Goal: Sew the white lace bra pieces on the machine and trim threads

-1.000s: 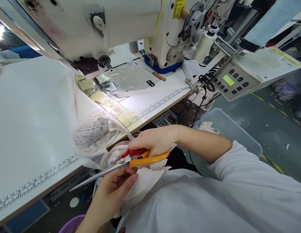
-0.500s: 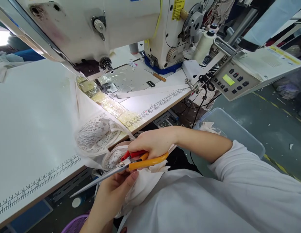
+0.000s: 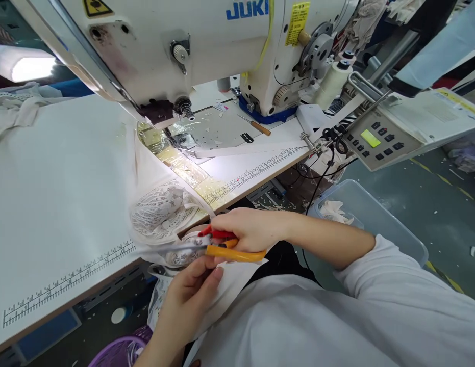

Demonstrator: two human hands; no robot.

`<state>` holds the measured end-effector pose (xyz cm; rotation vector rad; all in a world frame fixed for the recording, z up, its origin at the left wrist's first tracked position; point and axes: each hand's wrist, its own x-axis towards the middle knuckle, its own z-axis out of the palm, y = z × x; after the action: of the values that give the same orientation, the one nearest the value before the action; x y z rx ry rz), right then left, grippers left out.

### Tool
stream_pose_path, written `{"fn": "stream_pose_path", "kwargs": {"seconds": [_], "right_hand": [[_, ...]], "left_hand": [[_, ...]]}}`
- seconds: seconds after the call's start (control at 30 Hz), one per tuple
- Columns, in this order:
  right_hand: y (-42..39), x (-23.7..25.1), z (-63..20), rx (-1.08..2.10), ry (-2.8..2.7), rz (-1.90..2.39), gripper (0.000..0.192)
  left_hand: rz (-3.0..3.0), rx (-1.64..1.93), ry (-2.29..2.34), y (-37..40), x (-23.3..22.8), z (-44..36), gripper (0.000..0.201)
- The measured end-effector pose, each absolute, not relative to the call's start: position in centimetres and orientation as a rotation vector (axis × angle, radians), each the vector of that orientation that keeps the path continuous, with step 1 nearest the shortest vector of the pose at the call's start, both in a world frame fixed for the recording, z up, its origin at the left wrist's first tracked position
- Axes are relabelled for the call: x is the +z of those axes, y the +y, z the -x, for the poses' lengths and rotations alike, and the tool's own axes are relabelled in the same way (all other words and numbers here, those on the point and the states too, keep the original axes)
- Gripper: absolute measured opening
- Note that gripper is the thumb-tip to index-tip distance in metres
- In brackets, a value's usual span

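Head view, lower middle of the frame: the right hand point(image 3: 248, 230) is closed around the red and orange handles of a pair of scissors point(image 3: 206, 248), whose blades point left and lie nearly level across the white lace garment point(image 3: 164, 216). That garment hangs over the front edge of the white sewing table point(image 3: 57, 204), left of centre, with one lace cup resting on the tabletop and another just below the edge. The left hand point(image 3: 191, 295) sits directly beneath the scissors, its fingers pinching white fabric at the garment's lower part, close to the blades. Across the top of the frame stands the JUKI sewing machine point(image 3: 206, 46), and at the right its control panel point(image 3: 378, 142) with a lit green screen. Below the panel, on the floor, is a clear plastic bin point(image 3: 375, 214) holding white scraps. A purple basket point(image 3: 118, 351) shows at the bottom edge.
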<state>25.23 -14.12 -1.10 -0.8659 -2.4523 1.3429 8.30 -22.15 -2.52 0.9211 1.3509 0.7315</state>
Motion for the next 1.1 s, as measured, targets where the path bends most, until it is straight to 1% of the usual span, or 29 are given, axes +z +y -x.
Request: {"fn": "stream_pose_path", "kwargs": {"seconds": [0.07,0.13,0.23,0.33,0.5,0.7,0.93,1.1], "right_hand": [[-15.1,-1.3,-26.1,1.313,-2.211,1.051,0.032],[-16.5,-1.6,-27.5,1.272,-2.087,1.054,0.034],[-18.9,-2.4,-29.6,1.354,-2.228,0.950,0.039],[-21.2,-3.6,-30.8,1.467,-2.446,0.956,0.043],[-23.2,-5.3,-30.6,1.505,-2.517,1.024,0.042],[-22.8,-5.1,-28.6,1.480,-2.485,1.124,0.034],[-22.7,-4.8,-27.5,1.426,-2.435,1.197,0.036],[-22.9,-5.9,-27.5,1.563,-2.280,1.346,0.042]], "left_hand": [[-0.871,0.719,1.304,-22.0,-2.8,-7.9,0.016],[-0.822,0.718,1.250,-21.9,-3.3,-7.4,0.018],[-0.758,0.766,1.214,-22.0,-4.4,-6.8,0.018],[-0.757,0.788,1.198,-22.1,-5.3,-6.6,0.017],[-0.756,0.767,1.198,-22.1,-5.4,-7.1,0.020],[-0.776,0.720,1.244,-22.3,-4.5,-7.9,0.025],[-0.754,0.718,1.243,-22.2,-4.2,-8.1,0.027],[-0.786,0.715,1.225,-22.0,-3.9,-8.1,0.024]]}}
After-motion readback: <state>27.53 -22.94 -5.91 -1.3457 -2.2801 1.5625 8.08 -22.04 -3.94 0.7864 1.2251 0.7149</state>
